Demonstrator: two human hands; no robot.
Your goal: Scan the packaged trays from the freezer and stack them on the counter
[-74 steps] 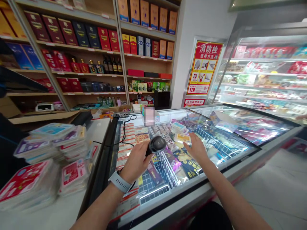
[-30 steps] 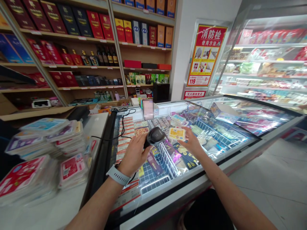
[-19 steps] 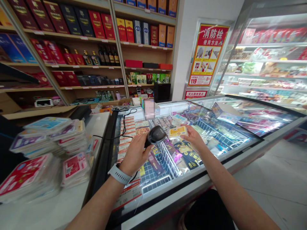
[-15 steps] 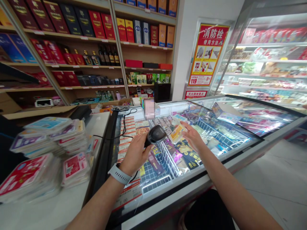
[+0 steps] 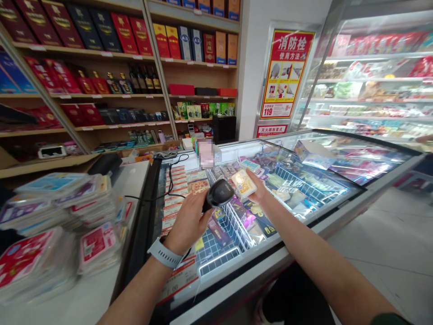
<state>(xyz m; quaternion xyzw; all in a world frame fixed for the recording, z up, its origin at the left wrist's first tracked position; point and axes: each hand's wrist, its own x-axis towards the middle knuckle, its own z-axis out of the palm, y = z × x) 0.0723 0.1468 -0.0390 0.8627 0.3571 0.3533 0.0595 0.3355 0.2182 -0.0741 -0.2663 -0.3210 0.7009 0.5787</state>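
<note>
My left hand (image 5: 188, 221), with a grey watch strap on its wrist, is wrapped round the handle of a black barcode scanner (image 5: 219, 193). A cable (image 5: 171, 178) trails across the freezer glass behind it. Just right of the scanner head, my right hand (image 5: 259, 188) grips a small flat plastic pack (image 5: 243, 183) with a yellow and white label. The pack's broad face is tilted up toward me. Both hands are above the glass top of a chest freezer (image 5: 216, 289). Another flat pack with a blue-edged label (image 5: 250, 167) lies beyond my right hand.
Stacks of flat plastic packs (image 5: 98, 246) stand on the white counter (image 5: 131, 176) at left. An opened carton (image 5: 314, 154) rests on the freezer's far right. Shelves of boxes and bottles (image 5: 199, 70) line the back. Another person's hand (image 5: 424, 139) shows at the right edge.
My right hand has turned the yellow-labelled pack so its broad face shows, and brought it slightly left, closer to the scanner. The view has shifted a little. A person's hand has appeared at the right edge.
</note>
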